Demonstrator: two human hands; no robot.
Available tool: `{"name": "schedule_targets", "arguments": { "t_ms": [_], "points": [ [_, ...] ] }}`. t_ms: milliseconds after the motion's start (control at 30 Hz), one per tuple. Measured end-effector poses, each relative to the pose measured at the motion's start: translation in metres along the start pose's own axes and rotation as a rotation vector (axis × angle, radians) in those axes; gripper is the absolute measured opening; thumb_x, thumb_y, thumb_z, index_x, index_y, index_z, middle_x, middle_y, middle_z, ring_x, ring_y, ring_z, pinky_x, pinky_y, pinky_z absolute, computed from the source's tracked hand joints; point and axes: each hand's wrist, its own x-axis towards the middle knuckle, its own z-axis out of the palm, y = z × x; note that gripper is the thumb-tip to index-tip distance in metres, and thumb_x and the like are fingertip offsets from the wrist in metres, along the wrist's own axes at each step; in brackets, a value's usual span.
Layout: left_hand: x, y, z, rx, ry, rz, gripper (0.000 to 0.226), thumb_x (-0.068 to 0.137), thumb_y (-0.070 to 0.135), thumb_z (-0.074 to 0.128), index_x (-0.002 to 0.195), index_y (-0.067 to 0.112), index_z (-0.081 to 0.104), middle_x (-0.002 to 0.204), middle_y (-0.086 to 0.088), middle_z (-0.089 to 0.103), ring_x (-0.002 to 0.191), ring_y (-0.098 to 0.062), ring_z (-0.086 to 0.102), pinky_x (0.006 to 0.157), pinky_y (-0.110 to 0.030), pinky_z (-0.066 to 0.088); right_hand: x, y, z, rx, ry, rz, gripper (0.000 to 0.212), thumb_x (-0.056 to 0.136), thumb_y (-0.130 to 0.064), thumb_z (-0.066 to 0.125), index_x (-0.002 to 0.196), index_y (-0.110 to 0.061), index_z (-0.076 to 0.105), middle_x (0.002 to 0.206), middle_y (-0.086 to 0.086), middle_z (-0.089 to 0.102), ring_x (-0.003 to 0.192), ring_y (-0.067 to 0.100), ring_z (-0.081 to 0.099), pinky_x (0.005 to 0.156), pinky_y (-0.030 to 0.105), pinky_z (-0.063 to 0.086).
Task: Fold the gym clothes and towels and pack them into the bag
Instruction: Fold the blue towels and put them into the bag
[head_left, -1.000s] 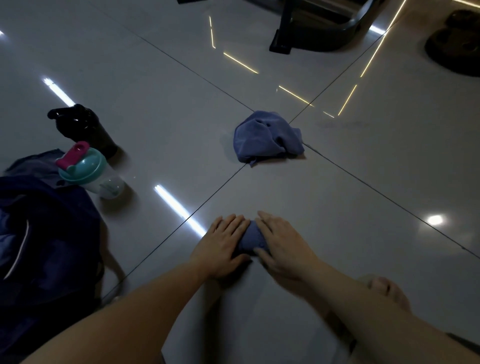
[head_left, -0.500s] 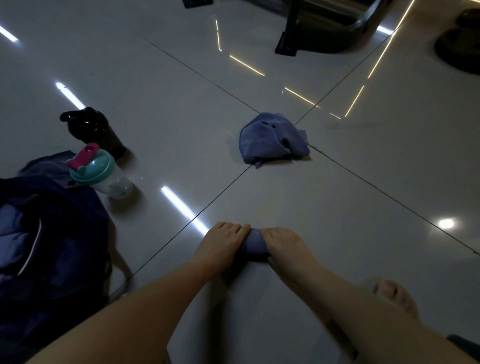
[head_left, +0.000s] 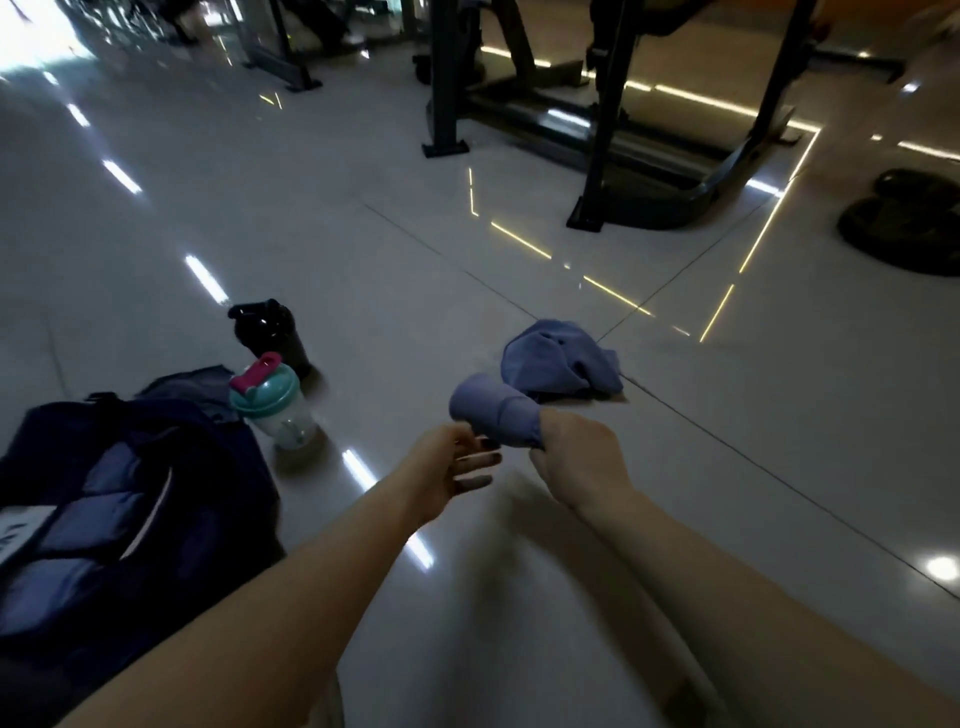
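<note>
My right hand (head_left: 576, 462) grips one end of a small rolled blue towel (head_left: 491, 410) and holds it up off the floor. Just left of the roll, my left hand (head_left: 452, 465) hangs with loosely curved fingers; whether its fingertips touch the cloth is unclear. A second blue towel (head_left: 561, 361) lies crumpled on the tiles beyond the roll. The dark blue bag (head_left: 119, 499) sits open at the left, with folded blue cloth inside it.
A clear shaker bottle with a teal lid (head_left: 272, 402) and a black bottle (head_left: 270, 332) stand on the floor next to the bag. Gym machine frames (head_left: 602, 119) stand at the back, dark weight plates (head_left: 904, 223) at the far right.
Both hands were pressing the rolled towel on the floor. Now the right hand has lifted the roll into the air, the left hand has come off it, and my view has tilted up.
</note>
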Motion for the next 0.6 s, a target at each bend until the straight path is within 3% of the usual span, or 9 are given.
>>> {"name": "schedule_targets", "arguments": {
  "t_ms": [67, 167, 267, 333, 400, 467, 533, 600],
  "points": [
    [-0.022, 0.032, 0.017, -0.131, -0.099, 0.084, 0.03, 0.094, 0.017, 0.059, 0.119, 0.002, 0.064, 0.121, -0.022, 0.068, 0.107, -0.035, 0.069, 0.093, -0.053, 0.057, 0.008, -0.021, -0.022, -0.035, 0.089, -0.053, 0.02, 0.093, -0.015, 0.056, 0.111, -0.012, 0.063, 0.097, 0.009, 0.071, 0.082, 0.03, 0.068, 0.062, 0.033, 0.049],
    [-0.049, 0.086, 0.033, -0.266, -0.064, 0.149, 0.047, 0.089, 0.037, 0.073, 0.119, 0.003, 0.062, 0.113, -0.018, 0.07, 0.101, -0.031, 0.069, 0.075, -0.043, 0.059, 0.014, -0.052, -0.054, -0.139, 0.181, -0.158, 0.017, 0.089, -0.008, 0.061, 0.106, -0.009, 0.063, 0.091, 0.009, 0.07, 0.075, 0.024, 0.067, 0.064, 0.038, 0.057],
    [-0.074, 0.135, 0.034, -0.32, 0.011, 0.199, 0.058, 0.084, 0.034, 0.08, 0.122, -0.004, 0.057, 0.115, -0.019, 0.069, 0.105, -0.034, 0.066, 0.09, -0.048, 0.057, 0.004, -0.079, -0.098, -0.158, 0.355, -0.275, 0.026, 0.076, -0.009, 0.077, 0.098, -0.007, 0.065, 0.083, 0.009, 0.068, 0.069, 0.024, 0.065, 0.061, 0.036, 0.057],
    [-0.093, 0.162, 0.026, -0.279, 0.034, 0.264, 0.056, 0.083, 0.027, 0.081, 0.123, -0.005, 0.059, 0.113, -0.02, 0.07, 0.103, -0.034, 0.068, 0.093, -0.047, 0.057, -0.002, -0.092, -0.124, -0.075, 0.429, -0.305, 0.037, 0.082, -0.026, 0.075, 0.112, -0.008, 0.062, 0.095, 0.007, 0.067, 0.079, 0.023, 0.065, 0.069, 0.036, 0.056],
    [-0.117, 0.187, 0.013, -0.221, -0.038, 0.339, 0.042, 0.085, 0.022, 0.078, 0.115, -0.003, 0.063, 0.102, -0.018, 0.072, 0.09, -0.03, 0.07, 0.082, -0.04, 0.06, -0.004, -0.098, -0.15, 0.17, 0.399, -0.268, 0.046, 0.095, -0.042, 0.061, 0.13, -0.014, 0.054, 0.111, 0.002, 0.062, 0.094, 0.02, 0.062, 0.081, 0.036, 0.053],
    [-0.141, 0.207, 0.0, -0.13, -0.165, 0.386, 0.029, 0.088, 0.023, 0.073, 0.106, 0.001, 0.066, 0.091, -0.015, 0.072, 0.08, -0.026, 0.07, 0.078, -0.035, 0.058, 0.001, -0.106, -0.176, 0.608, 0.334, -0.153, 0.04, 0.1, -0.043, 0.054, 0.133, -0.019, 0.051, 0.117, -0.001, 0.063, 0.102, 0.017, 0.063, 0.082, 0.035, 0.053],
    [-0.16, 0.223, -0.012, -0.052, -0.233, 0.436, 0.031, 0.088, 0.025, 0.072, 0.111, 0.005, 0.066, 0.097, -0.014, 0.074, 0.088, -0.026, 0.071, 0.085, -0.036, 0.056, 0.012, -0.113, -0.2, 1.078, 0.117, -0.044, 0.044, 0.099, -0.04, 0.061, 0.132, -0.012, 0.053, 0.116, 0.005, 0.068, 0.103, 0.017, 0.069, 0.074, 0.028, 0.055],
    [-0.174, 0.235, -0.024, -0.012, -0.257, 0.497, 0.047, 0.085, 0.028, 0.076, 0.125, 0.006, 0.061, 0.117, -0.019, 0.071, 0.111, -0.034, 0.068, 0.101, -0.044, 0.052, 0.021, -0.122, -0.219, 1.442, -0.213, -0.076, 0.052, 0.091, -0.038, 0.072, 0.132, -0.008, 0.056, 0.116, 0.011, 0.072, 0.104, 0.02, 0.071, 0.08, 0.031, 0.058]
  ]
}}
